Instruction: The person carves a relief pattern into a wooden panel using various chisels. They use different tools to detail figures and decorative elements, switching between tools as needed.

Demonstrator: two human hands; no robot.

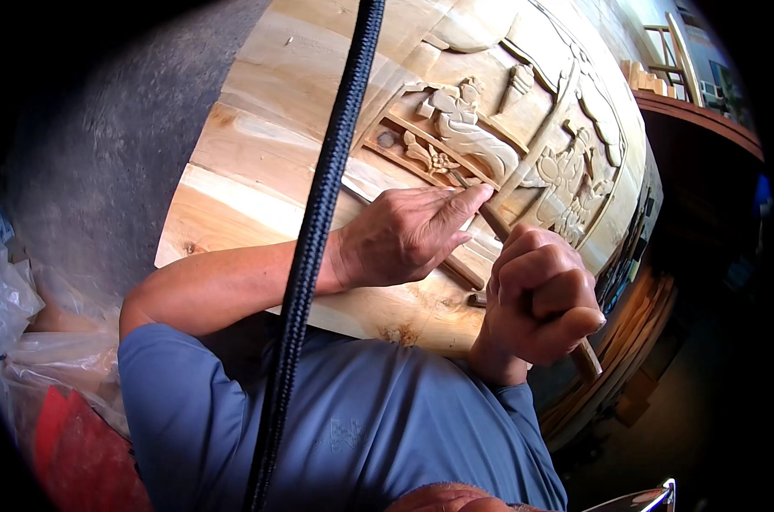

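A long wood-handled carving chisel (pixel 496 224) slants across a carved wooden panel (pixel 259 162). My left hand (pixel 412 230) is closed around its forward part, thumb stretched along it. Farther back, my right hand (pixel 540 294) makes a fist around the handle, whose end sticks out below. The chisel's tip points at a flower relief (pixel 434 158) in a recessed strip; my left fingers partly hide the shaft. Just beyond lies a carved robed figure (pixel 468 128).
Another wooden tool handle (pixel 462 273) lies on the panel beside my left hand. A black braided cord (pixel 318 205) crosses the view. Clear plastic sheeting (pixel 62 358) sits at left. Wood strips (pixel 634 350) and a brown round-edged surface (pixel 703 124) stand at right.
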